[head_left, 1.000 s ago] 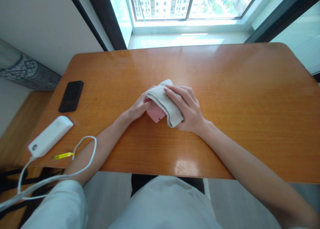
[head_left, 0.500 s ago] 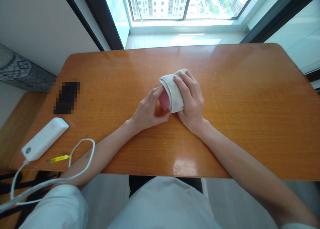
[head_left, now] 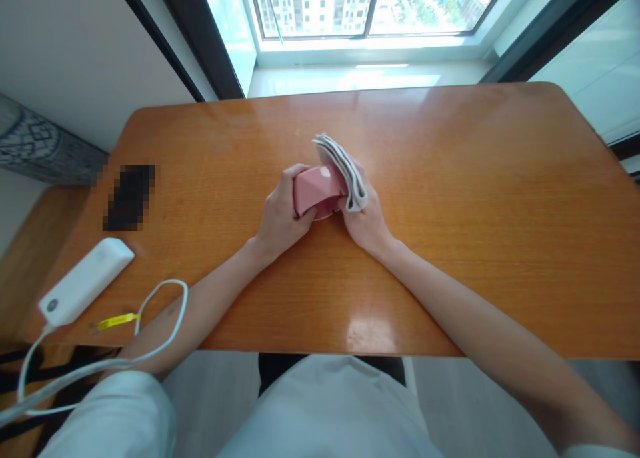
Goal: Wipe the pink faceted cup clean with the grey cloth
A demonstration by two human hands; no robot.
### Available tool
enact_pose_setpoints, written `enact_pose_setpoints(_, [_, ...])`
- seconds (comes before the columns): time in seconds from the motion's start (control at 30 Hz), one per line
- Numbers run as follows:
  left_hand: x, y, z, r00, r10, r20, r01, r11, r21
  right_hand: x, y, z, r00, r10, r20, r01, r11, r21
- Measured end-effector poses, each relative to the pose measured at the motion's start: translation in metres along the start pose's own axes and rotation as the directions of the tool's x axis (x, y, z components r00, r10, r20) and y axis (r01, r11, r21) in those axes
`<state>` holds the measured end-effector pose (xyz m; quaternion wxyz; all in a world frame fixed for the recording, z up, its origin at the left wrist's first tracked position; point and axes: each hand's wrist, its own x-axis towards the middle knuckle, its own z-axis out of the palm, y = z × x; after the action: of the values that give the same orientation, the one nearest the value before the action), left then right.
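Note:
Between my hands, over the middle of the table, is a pink faceted object (head_left: 317, 188) with a small pale patch on top; its exact kind is unclear. My left hand (head_left: 285, 208) is closed around its left end, thumb at the near side. A folded whitish cloth (head_left: 345, 171) presses against the object's right side. Behind the cloth, my right hand (head_left: 367, 215) grips it, with the thumb near the object's lower edge. Most of the right fingers are hidden by the cloth.
The wooden table (head_left: 475, 211) stands before a window (head_left: 370, 8). On its left lie a blurred dark rectangle (head_left: 129, 197), a white oblong device (head_left: 87, 281) and a white cable (head_left: 186, 305) with a yellow tag (head_left: 117, 321); the cable crosses my left forearm.
The cloth has turned from covering the pink object to standing against its right side, so more pink shows. My left hand has taken a fuller grip on the object's left end.

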<state>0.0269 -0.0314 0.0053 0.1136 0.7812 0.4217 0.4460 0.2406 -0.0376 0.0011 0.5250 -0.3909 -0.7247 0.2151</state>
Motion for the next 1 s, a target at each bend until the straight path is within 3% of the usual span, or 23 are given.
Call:
enact_pose_setpoints(0.1, [0.001, 0.001, -0.002, 1.000, 0.014, 0.022, -0.014, 1.000, 0.013, -0.003, -0.001, 0.001, 1.000, -0.010, -0.008, 0.010, 0.999, -0.034])
enact_pose_setpoints(0.27, [-0.007, -0.011, 0.001, 0.992, 0.013, 0.127, -0.014, 1.000, 0.014, -0.007, -0.031, 0.000, 0.962, -0.253, 0.105, 0.271, 0.937, -0.222])
enact_pose_setpoints(0.33, [-0.009, -0.014, 0.003, 0.986, 0.011, 0.169, -0.017, 0.999, 0.035, -0.006, -0.033, -0.001, 0.947, -0.294, 0.132, 0.318, 0.919, -0.234])
enact_pose_setpoints(0.47, [-0.004, -0.004, 0.001, 0.991, -0.005, 0.131, 0.002, 1.000, 0.023, -0.003, -0.013, 0.000, 0.992, -0.116, -0.051, 0.109, 0.986, -0.127])
enact_pose_setpoints(0.53, [-0.001, 0.002, -0.001, 0.993, 0.011, 0.115, -0.011, 1.000, -0.005, -0.003, -0.006, 0.000, 0.996, -0.029, -0.086, 0.023, 0.997, -0.072])
enact_pose_setpoints(0.63, [-0.002, -0.002, 0.000, 0.993, 0.017, 0.114, -0.012, 0.999, -0.047, -0.005, -0.014, -0.001, 0.995, -0.070, -0.067, 0.060, 0.989, -0.136])
enact_pose_setpoints(0.8, [-0.009, -0.019, 0.006, 0.988, 0.048, 0.146, -0.049, 0.999, -0.002, -0.005, -0.033, -0.004, 0.958, -0.270, 0.098, 0.287, 0.926, -0.246])
enact_pose_setpoints(1.0, [-0.003, 0.000, 0.003, 0.993, -0.017, 0.114, 0.018, 1.000, -0.012, -0.002, -0.006, 0.000, 0.992, -0.048, -0.117, 0.039, 0.996, -0.085])
